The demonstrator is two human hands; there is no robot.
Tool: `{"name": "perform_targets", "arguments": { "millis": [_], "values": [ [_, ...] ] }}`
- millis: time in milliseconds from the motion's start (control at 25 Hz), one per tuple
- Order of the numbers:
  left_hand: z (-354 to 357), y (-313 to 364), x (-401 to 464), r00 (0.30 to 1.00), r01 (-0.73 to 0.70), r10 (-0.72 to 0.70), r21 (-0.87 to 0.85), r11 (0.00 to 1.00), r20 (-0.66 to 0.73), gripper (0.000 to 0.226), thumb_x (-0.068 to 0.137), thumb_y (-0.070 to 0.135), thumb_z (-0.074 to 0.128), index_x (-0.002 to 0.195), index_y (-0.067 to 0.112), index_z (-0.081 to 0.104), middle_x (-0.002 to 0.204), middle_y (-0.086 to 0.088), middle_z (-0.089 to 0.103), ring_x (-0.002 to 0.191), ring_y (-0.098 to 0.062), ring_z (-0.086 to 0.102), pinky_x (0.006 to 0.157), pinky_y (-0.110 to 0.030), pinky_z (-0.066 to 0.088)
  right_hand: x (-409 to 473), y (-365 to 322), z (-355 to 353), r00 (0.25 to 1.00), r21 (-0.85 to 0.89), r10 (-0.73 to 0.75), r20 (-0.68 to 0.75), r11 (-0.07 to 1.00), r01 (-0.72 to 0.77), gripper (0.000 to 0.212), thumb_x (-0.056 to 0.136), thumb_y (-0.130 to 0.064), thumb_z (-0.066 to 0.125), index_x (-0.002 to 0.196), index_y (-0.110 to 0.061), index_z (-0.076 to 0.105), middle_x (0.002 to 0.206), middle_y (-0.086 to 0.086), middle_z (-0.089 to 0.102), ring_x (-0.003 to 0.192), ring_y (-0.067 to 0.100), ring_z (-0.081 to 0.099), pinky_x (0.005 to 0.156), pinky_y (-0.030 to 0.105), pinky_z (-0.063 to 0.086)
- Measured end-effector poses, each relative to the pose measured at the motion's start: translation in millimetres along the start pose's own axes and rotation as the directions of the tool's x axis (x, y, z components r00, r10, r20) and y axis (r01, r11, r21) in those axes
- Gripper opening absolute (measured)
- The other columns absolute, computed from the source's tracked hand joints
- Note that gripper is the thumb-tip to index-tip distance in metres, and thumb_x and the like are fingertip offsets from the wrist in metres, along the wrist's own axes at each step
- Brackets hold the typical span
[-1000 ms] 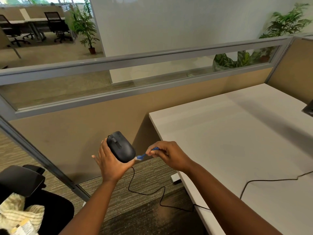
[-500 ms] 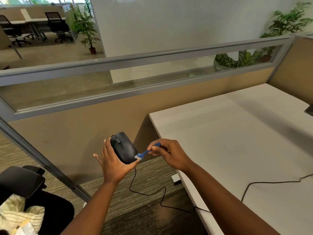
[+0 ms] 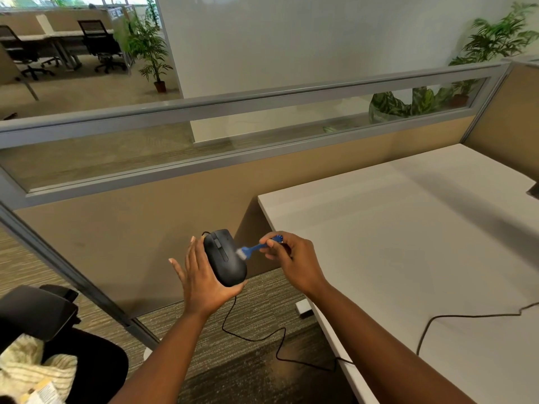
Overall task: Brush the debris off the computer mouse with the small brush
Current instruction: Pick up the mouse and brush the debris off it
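Two bare hands work in the air just off the left edge of a white worktop [image 3: 408,243], above the carpeted floor [image 3: 248,330]. Nearest the camera, a thin black cable [image 3: 280,339] loops down from the mouse, then runs up over the worktop's edge. The left hand [image 3: 204,281] cradles a black computer mouse [image 3: 226,260] in its palm, thumb hooked under the near end, fingers held straight along the far side; the mouse is tilted with its buttons and wheel facing right. The right hand [image 3: 294,258] pinches the handle of a small blue brush [image 3: 256,248] between thumb and fingertips, the pale bristle head touching the mouse's right side near its middle. At lower left, a dark chair [image 3: 38,310] holds a pale striped cloth [image 3: 26,365]. Beyond the hands stands a tan partition [image 3: 116,223] topped with a glass strip, and past that, potted plants [image 3: 151,51] and office chairs.
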State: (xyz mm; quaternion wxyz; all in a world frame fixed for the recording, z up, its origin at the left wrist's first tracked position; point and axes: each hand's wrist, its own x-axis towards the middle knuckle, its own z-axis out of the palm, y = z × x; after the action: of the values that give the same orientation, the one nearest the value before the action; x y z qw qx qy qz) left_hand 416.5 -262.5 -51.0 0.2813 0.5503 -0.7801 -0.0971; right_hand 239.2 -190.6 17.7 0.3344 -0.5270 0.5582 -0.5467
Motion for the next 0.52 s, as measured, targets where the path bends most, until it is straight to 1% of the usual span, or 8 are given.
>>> {"name": "perform_targets", "arguments": {
  "millis": [40,80,160,240,280,400,440,520],
  "values": [
    [0.0,-0.3,-0.3,1.0,-0.009,0.009,0.007,1.0,0.004,0.127,0.043,0.045,0.089,0.142,0.002,0.021,0.148,-0.021,0.026,0.136,-0.035,0.023,0.107,-0.062,-0.006,0.5,-0.2,0.2,0.999,-0.005,-0.019,-0.043,1.0,0.019,0.017,0.092,-0.008,0.049,0.095,-0.009,0.066,0.095,0.014,0.069,0.087,0.02,0.069,0.078,0.026,0.057],
    [-0.1,-0.4,-0.9,1.0,-0.023,0.023,0.015,1.0,0.01,0.127,0.043,0.046,0.089,0.142,0.002,0.021,0.148,-0.021,0.026,0.137,-0.034,0.023,0.107,-0.062,-0.007,0.7,-1.2,1.0,0.999,0.024,-0.025,-0.043,0.999,0.026,0.018,0.092,-0.008,0.049,0.094,-0.01,0.066,0.094,0.012,0.069,0.087,0.019,0.069,0.077,0.025,0.057],
    [-0.2,0.3,-2.1,0.998,-0.06,0.059,0.034,0.998,0.026,0.128,0.043,0.05,0.086,0.142,0.0,0.021,0.148,-0.022,0.026,0.137,-0.034,0.022,0.107,-0.063,-0.008,0.2,-3.2,4.5,0.998,0.088,-0.012,0.062,0.996,0.007,0.018,0.092,-0.008,0.049,0.094,-0.01,0.066,0.093,0.01,0.069,0.085,0.015,0.068,0.076,0.021,0.056],
    [-0.3,0.7,-2.7,0.995,-0.09,0.088,0.049,0.995,0.035,0.128,0.043,0.052,0.083,0.141,-0.003,0.022,0.147,-0.024,0.026,0.137,-0.035,0.022,0.106,-0.064,-0.007,-0.3,-3.8,7.5,0.991,0.047,0.006,0.133,0.999,-0.012,0.017,0.091,-0.007,0.05,0.097,-0.007,0.066,0.095,0.013,0.069,0.085,0.013,0.068,0.075,0.018,0.055],
    [-0.3,0.8,-2.8,0.995,-0.098,0.096,0.055,0.994,0.036,0.128,0.042,0.052,0.084,0.14,-0.003,0.023,0.146,-0.025,0.027,0.137,-0.035,0.023,0.106,-0.064,-0.006,0.3,-3.7,7.7,0.993,0.025,0.011,0.115,1.0,-0.014,0.017,0.091,-0.008,0.05,0.098,-0.007,0.065,0.096,0.013,0.069,0.085,0.013,0.067,0.075,0.018,0.055],
    [-1.2,-1.0,-2.2,0.994,-0.11,0.108,0.072,0.991,0.03,0.129,0.041,0.05,0.087,0.14,-0.004,0.023,0.146,-0.025,0.028,0.137,-0.034,0.022,0.105,-0.066,-0.005,2.6,-4.2,5.8,0.998,-0.002,-0.009,-0.058,1.0,0.009,0.017,0.092,-0.01,0.049,0.096,-0.01,0.065,0.095,0.008,0.069,0.087,0.015,0.068,0.076,0.02,0.056],
    [-1.4,-1.8,-1.9,0.992,-0.121,0.119,0.078,0.99,0.03,0.129,0.042,0.05,0.087,0.14,-0.004,0.023,0.146,-0.025,0.028,0.137,-0.033,0.022,0.105,-0.067,-0.004,3.0,-4.8,5.3,0.997,0.02,-0.014,-0.076,1.0,0.015,0.017,0.092,-0.01,0.05,0.095,-0.012,0.066,0.094,0.007,0.069,0.087,0.015,0.068,0.076,0.021,0.056],
    [-1.7,-1.7,-2.0,0.988,-0.152,0.149,0.091,0.984,0.036,0.126,0.043,0.053,0.081,0.139,-0.005,0.024,0.145,-0.025,0.03,0.137,-0.032,0.022,0.105,-0.068,-0.003,2.8,-5.9,7.0,1.0,0.084,-0.01,-0.018,0.996,0.011,0.017,0.091,-0.009,0.05,0.093,-0.013,0.066,0.09,0.005,0.068,0.084,0.012,0.069,0.075,0.021,0.056]
  ]
}}
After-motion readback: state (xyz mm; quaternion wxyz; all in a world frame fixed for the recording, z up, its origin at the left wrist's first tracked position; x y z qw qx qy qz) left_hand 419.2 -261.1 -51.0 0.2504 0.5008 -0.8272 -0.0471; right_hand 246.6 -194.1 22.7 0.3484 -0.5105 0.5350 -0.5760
